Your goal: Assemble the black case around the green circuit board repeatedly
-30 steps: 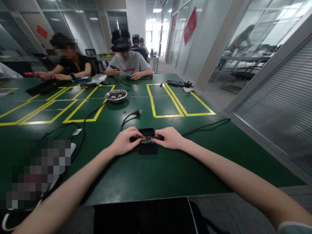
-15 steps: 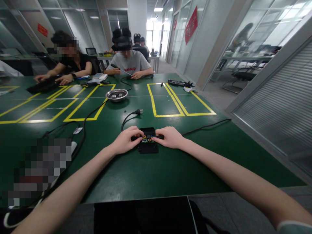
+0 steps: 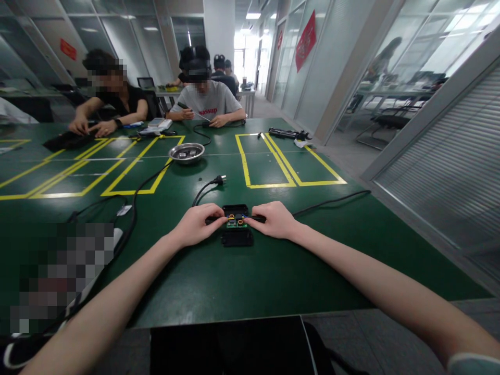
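Observation:
A small green circuit board (image 3: 235,220) with orange parts sits between two black shell halves (image 3: 236,238) on the green table (image 3: 242,281). My left hand (image 3: 195,225) grips the board's left end, where a black cord (image 3: 203,191) with a plug (image 3: 219,180) leads off. My right hand (image 3: 275,220) grips its right end, where another black cable (image 3: 332,201) runs off to the right. The board looks lifted a little above the lower shell half.
A metal bowl (image 3: 186,152) stands beyond the plug. Yellow tape rectangles (image 3: 273,159) mark the table. Cables (image 3: 128,208) lie at the left. Two people work at the far side with tools (image 3: 289,134) nearby. A dark object (image 3: 226,344) sits at the near edge.
Both hands have drawn the board slightly up and away from the near black shell half, which now lies uncovered. The person at far left pulled their hands in.

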`<state>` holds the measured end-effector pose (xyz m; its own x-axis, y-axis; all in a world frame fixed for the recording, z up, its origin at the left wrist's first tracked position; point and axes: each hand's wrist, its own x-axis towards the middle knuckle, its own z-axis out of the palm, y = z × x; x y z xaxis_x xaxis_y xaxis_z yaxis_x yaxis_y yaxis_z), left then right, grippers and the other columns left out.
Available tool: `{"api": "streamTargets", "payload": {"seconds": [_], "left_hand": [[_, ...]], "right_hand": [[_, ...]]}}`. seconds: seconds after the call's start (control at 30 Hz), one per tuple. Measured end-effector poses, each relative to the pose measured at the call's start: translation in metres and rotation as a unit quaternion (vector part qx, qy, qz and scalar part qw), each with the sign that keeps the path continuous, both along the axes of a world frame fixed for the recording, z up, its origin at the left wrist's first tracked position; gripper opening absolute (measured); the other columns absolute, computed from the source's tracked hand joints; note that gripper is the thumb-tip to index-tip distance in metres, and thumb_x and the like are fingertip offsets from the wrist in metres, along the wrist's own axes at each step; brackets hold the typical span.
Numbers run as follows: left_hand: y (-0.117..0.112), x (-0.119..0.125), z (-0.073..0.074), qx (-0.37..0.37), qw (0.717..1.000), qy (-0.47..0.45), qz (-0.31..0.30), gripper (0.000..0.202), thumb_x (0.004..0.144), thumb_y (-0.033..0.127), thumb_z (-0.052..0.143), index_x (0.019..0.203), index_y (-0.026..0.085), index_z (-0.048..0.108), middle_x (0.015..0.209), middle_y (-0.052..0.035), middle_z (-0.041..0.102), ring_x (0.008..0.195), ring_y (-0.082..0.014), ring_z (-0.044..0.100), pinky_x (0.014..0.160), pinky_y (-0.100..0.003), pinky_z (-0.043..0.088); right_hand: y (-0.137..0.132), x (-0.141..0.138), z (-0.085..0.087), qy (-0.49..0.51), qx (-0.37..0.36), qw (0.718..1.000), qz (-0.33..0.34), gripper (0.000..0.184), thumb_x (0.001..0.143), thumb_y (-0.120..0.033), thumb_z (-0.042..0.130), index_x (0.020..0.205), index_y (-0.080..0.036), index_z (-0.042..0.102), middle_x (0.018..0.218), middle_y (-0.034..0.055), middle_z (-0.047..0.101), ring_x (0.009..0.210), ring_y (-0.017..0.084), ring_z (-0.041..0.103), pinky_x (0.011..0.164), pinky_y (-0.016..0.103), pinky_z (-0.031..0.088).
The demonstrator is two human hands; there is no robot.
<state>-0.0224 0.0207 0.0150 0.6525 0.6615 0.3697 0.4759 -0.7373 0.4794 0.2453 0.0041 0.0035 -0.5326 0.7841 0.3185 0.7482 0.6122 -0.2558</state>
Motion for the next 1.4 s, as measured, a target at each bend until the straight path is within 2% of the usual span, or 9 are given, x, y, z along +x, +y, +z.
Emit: {"api": "streamTargets", "payload": {"seconds": [0.1,0.2,0.27,0.43,0.67,0.97,1.1,1.23,1.4], "left_hand": [[-0.009,-0.002,0.008,0.009,1.000,-0.011,-0.011,0.021,0.095,0.033,0.058,0.085,0.017,0.067,0.078,-0.0033,0.070,0.068,-0.0144,0.064,0.059,-0.023,0.045],[-0.018,-0.002,0.010,-0.024,0.998,-0.008,-0.063,0.020,0.093,0.028,0.057,0.079,0.016,0.066,0.071,-0.0016,0.067,0.060,-0.0117,0.060,0.058,-0.021,0.045],[-0.020,-0.002,0.010,-0.044,0.996,-0.002,-0.079,0.019,0.091,0.026,0.057,0.077,0.017,0.065,0.068,-0.0004,0.064,0.057,-0.0107,0.057,0.056,-0.021,0.044],[-0.013,-0.003,0.003,-0.069,0.996,0.007,-0.051,0.017,0.092,0.029,0.058,0.084,0.017,0.068,0.067,0.0010,0.064,0.058,-0.0111,0.058,0.056,-0.020,0.044],[-0.007,-0.001,-0.004,-0.041,0.999,-0.015,-0.005,0.020,0.094,0.034,0.062,0.091,0.017,0.071,0.079,-0.0032,0.071,0.070,-0.0147,0.066,0.061,-0.022,0.050],[-0.011,-0.003,-0.005,-0.060,0.998,-0.010,-0.021,0.014,0.088,0.022,0.059,0.094,0.017,0.070,0.082,-0.0031,0.069,0.070,-0.0145,0.063,0.061,-0.023,0.051],[-0.011,-0.003,-0.005,-0.019,0.999,0.020,-0.029,0.013,0.092,0.022,0.058,0.093,0.018,0.070,0.090,-0.0059,0.071,0.079,-0.0179,0.066,0.071,-0.029,0.054],[-0.013,-0.004,-0.005,0.010,0.999,0.028,-0.031,0.015,0.095,0.021,0.055,0.093,0.019,0.070,0.093,-0.0073,0.070,0.085,-0.0199,0.067,0.076,-0.030,0.054],[-0.019,-0.003,-0.002,0.019,0.998,0.050,-0.034,0.017,0.096,0.022,0.052,0.094,0.019,0.069,0.089,-0.0048,0.069,0.073,-0.0162,0.065,0.068,-0.026,0.051]], "right_hand": [[-0.005,0.006,0.004,0.035,0.024,0.996,0.074,0.037,0.098,-0.040,0.052,0.068,-0.018,0.060,0.061,0.0026,0.062,0.055,0.014,0.053,0.058,0.027,0.030],[-0.010,0.008,0.005,0.035,0.015,0.986,0.164,0.031,0.095,-0.033,0.051,0.069,-0.019,0.060,0.060,0.0015,0.061,0.053,0.013,0.051,0.057,0.026,0.031],[-0.012,0.007,0.004,0.020,0.006,0.982,0.190,0.030,0.095,-0.031,0.051,0.069,-0.019,0.060,0.059,0.0011,0.060,0.053,0.012,0.051,0.056,0.026,0.030],[-0.007,0.004,-0.001,-0.026,0.017,0.987,0.160,0.036,0.097,-0.033,0.050,0.067,-0.018,0.059,0.060,0.0020,0.062,0.053,0.013,0.052,0.055,0.027,0.026],[0.005,0.011,0.000,-0.036,0.033,0.996,0.080,0.031,0.098,-0.035,0.051,0.075,-0.018,0.064,0.067,0.0039,0.068,0.059,0.015,0.059,0.057,0.027,0.026],[0.005,0.018,-0.003,-0.014,0.012,0.994,0.106,0.020,0.098,-0.035,0.055,0.092,-0.020,0.066,0.070,0.0018,0.068,0.060,0.015,0.060,0.059,0.026,0.030],[0.005,0.021,-0.002,-0.017,-0.019,0.994,0.111,0.019,0.101,-0.035,0.055,0.096,-0.020,0.066,0.079,0.0031,0.071,0.068,0.016,0.063,0.062,0.025,0.034],[0.007,0.022,-0.002,-0.026,-0.033,0.992,0.121,0.026,0.105,-0.034,0.048,0.094,-0.019,0.065,0.086,0.0052,0.071,0.077,0.017,0.065,0.067,0.026,0.038],[0.009,0.020,-0.007,-0.048,-0.017,0.993,0.107,0.035,0.108,-0.030,0.039,0.084,-0.019,0.062,0.080,0.0049,0.068,0.074,0.017,0.062,0.067,0.027,0.036]]}}
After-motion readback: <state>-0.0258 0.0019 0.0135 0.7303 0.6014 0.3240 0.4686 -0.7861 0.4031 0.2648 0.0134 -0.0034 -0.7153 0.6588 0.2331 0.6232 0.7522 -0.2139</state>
